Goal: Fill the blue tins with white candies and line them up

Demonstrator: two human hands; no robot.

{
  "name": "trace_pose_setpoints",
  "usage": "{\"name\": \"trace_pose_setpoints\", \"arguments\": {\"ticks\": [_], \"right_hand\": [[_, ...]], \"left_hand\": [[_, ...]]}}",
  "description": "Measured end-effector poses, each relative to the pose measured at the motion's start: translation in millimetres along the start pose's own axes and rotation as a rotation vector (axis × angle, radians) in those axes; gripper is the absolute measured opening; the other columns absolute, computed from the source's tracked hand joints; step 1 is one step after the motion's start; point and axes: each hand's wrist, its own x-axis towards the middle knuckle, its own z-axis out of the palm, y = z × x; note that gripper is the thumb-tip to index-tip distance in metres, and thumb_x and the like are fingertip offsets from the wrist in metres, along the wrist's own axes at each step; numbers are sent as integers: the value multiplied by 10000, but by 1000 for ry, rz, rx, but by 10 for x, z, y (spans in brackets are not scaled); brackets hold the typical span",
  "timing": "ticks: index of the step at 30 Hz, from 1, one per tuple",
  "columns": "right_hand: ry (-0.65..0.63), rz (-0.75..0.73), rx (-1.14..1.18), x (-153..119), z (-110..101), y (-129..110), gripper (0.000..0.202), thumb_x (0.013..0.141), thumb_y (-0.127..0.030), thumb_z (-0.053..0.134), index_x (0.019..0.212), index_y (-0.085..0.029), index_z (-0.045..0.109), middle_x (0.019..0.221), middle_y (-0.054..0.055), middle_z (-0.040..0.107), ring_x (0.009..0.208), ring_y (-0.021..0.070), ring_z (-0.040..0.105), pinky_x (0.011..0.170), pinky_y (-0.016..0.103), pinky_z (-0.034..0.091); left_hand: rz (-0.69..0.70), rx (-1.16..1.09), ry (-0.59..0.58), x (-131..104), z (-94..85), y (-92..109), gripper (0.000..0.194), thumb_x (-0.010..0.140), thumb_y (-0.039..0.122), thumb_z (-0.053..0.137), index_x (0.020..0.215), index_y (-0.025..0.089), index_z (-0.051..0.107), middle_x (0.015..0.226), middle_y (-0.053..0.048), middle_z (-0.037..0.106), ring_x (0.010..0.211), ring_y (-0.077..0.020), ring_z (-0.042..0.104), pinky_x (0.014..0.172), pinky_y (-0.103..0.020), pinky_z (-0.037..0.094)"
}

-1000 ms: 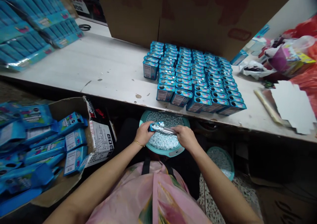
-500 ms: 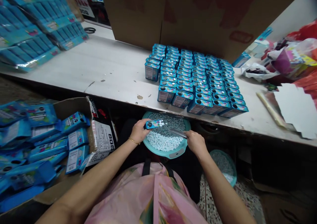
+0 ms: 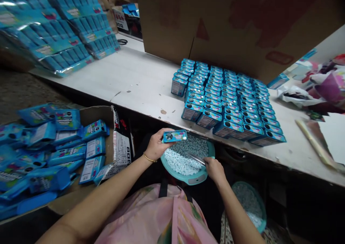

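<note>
My left hand (image 3: 156,145) holds a small blue candy box (image 3: 175,136) level above a teal bowl (image 3: 198,179) full of pale blue-white pellets (image 3: 180,163). My right hand (image 3: 212,169) grips a thin clear tube (image 3: 196,158) that lies low over the pellets at the bowl's right side. The bowl rests in my lap, just below the table's front edge. On the table (image 3: 129,82), a dense block of upright blue boxes (image 3: 229,103) stands in rows, right of centre.
An open carton (image 3: 91,118) at my left overflows with flat blue boxes (image 3: 54,147). Wrapped blue packs (image 3: 54,31) are stacked at the table's far left. A big cardboard box (image 3: 229,24) stands behind the rows. A second bowl of pellets (image 3: 249,204) sits on the floor at right.
My hands have separated: the left one lifted the box up from the tube and levelled it, while the right one lowered the tube into the pellets. The camera view shifted left.
</note>
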Motion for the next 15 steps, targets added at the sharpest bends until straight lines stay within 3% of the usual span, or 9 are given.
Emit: {"name": "trace_pose_setpoints", "arguments": {"ticks": [4, 8, 11, 15], "right_hand": [[15, 3, 31, 27, 63, 48, 374, 829, -211, 319, 1078, -320, 577, 1016, 48, 619, 919, 193, 577, 708, 244, 396], [35, 1, 68, 39, 129, 113, 369, 821, -216, 325, 1059, -326, 585, 993, 42, 630, 918, 201, 580, 706, 247, 397], [39, 7, 90, 15, 148, 119, 371, 821, -205, 320, 1045, -318, 593, 999, 39, 633, 914, 204, 584, 700, 245, 397], [15, 17, 140, -13, 183, 74, 368, 829, -203, 309, 1011, -313, 609, 989, 38, 641, 919, 192, 584, 706, 231, 394]], "left_hand": [[-74, -6, -24, 22, 4, -43, 400, 610, 280, 668, 973, 152, 560, 868, -29, 621, 786, -153, 582, 734, -260, 465], [-49, 6, -29, 108, -52, -11, 399, 617, 292, 661, 974, 148, 557, 873, -30, 618, 793, -151, 577, 746, -260, 457], [-1, 19, -4, 390, -191, 43, 401, 614, 309, 659, 967, 147, 555, 865, -20, 616, 788, -144, 572, 755, -259, 452], [-26, 70, 44, 1017, -373, -74, 410, 576, 329, 668, 922, 138, 558, 780, 1, 616, 715, -134, 566, 685, -248, 460]]}}
